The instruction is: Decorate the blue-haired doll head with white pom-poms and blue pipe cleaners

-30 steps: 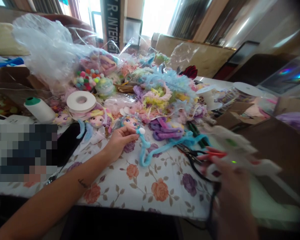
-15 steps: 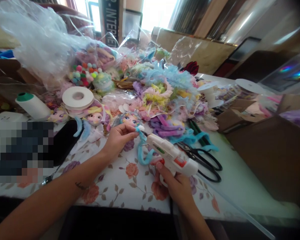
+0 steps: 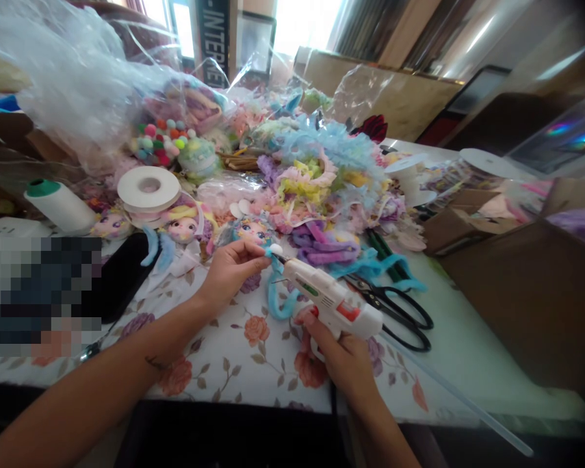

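In the head view, the left hand (image 3: 238, 268) is pinched on the end of the blue fuzzy strip (image 3: 280, 302), close to the centre of the scene. A small white disc (image 3: 275, 249) shows just beyond the fingertips; whether the fingers grip it too, I cannot tell. The pinch sits near the very end, probably so that this spot is bared and steady, while a loop of the strip droops towards six o'clock onto the table (image 3: 214, 374).

The right hand (image 3: 344, 357) is wrapped round the handle of the glue gun (image 3: 331, 296), likely to keep the trigger within reach. Its nozzle points towards ten o'clock, right at the pinched end; contact is too small to make out. The clear glue stick (image 3: 458, 390) juts from the back towards four o'clock, where its length seems well clear of both hands.

Around the pinch, a doll face (image 3: 253, 231) lies just beside it at eleven o'clock and a purple bundle (image 3: 324, 247) near it at three. The black scissors (image 3: 402, 318) lie between three and four, handles towards the person's right side, presumably for easy pick-up.
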A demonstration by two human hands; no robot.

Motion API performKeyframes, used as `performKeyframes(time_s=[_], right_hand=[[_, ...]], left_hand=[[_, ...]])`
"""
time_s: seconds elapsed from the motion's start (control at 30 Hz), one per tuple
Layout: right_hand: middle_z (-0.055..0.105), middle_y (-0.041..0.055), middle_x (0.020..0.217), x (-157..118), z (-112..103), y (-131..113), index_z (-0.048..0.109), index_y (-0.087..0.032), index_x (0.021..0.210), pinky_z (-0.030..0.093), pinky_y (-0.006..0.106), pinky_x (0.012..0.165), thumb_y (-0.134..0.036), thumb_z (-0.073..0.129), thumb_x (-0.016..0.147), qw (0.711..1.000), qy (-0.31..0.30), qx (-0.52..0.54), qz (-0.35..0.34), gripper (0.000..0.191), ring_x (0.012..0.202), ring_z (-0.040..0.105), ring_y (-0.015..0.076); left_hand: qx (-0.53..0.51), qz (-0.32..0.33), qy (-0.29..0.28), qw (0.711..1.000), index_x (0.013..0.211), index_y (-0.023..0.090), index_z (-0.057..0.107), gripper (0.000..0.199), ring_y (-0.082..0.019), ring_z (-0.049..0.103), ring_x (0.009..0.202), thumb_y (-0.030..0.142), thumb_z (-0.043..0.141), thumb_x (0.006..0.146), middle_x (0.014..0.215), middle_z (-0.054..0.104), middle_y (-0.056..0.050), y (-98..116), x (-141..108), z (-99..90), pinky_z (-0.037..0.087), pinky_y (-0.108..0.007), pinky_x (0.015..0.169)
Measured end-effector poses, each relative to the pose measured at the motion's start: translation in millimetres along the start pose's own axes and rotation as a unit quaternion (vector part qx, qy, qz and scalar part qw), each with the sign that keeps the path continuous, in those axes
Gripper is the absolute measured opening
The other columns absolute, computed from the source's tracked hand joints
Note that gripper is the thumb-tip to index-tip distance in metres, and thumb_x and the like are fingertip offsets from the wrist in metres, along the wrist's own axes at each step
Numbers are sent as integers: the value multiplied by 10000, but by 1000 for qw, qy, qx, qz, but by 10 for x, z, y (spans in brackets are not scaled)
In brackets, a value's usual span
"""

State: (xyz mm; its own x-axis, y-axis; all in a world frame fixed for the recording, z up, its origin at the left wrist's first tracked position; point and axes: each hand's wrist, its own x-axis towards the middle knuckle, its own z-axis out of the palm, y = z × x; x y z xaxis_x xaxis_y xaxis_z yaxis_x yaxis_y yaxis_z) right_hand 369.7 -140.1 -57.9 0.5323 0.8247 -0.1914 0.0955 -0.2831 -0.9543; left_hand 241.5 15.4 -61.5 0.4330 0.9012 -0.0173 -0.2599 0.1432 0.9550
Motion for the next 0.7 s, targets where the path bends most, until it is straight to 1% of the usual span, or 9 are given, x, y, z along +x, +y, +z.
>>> performKeyframes(time_s=[0.1, 0.2, 0.37, 0.57, 0.7], right_hand=[[584, -11, 471, 0, 0, 6, 597, -213, 707, 413, 252, 350, -542, 652, 769, 999, -16, 17, 30, 339, 380, 551, 160], [600, 5, 483, 3, -5, 12, 597, -211, 706, 391, 244, 319, -546, 655, 765, 999, -21, 16, 33, 345, 379, 559, 166], [597, 10, 473, 1, -7, 9, 597, -201, 691, 398, 238, 316, -555, 661, 759, 999, -20, 10, 30, 367, 396, 580, 174], [572, -12, 440, -20, 5, -4, 595, -204, 670, 388, 240, 308, -548, 648, 773, 999, -16, 24, 41, 363, 340, 542, 154], [590, -4, 454, -5, -9, 31, 623, -203, 707, 401, 246, 324, -547, 659, 760, 1000, -8, 9, 28, 350, 372, 560, 165]], left_hand=[[-2, -1, -2, 1000, 699, 165, 656, 251, -93, 527, 586, 301, 849, 613, 658, 624, 3, -5, 0, -6, 397, -211, 523], [-6, 1, -2, 1000, 702, 165, 661, 247, -91, 528, 579, 299, 849, 614, 647, 622, 7, -13, 4, -13, 403, -213, 530], [-11, 1, 2, 1000, 696, 163, 668, 247, -94, 537, 589, 293, 856, 602, 660, 631, 3, -18, 16, -16, 409, -216, 537], [-18, -2, 5, 1000, 697, 169, 675, 232, -94, 547, 615, 278, 856, 602, 679, 636, 3, -19, 17, -18, 428, -213, 563], [-24, -12, 8, 1000, 691, 168, 674, 238, -91, 550, 610, 281, 860, 594, 670, 634, 7, -13, 14, -19, 432, -210, 568]])
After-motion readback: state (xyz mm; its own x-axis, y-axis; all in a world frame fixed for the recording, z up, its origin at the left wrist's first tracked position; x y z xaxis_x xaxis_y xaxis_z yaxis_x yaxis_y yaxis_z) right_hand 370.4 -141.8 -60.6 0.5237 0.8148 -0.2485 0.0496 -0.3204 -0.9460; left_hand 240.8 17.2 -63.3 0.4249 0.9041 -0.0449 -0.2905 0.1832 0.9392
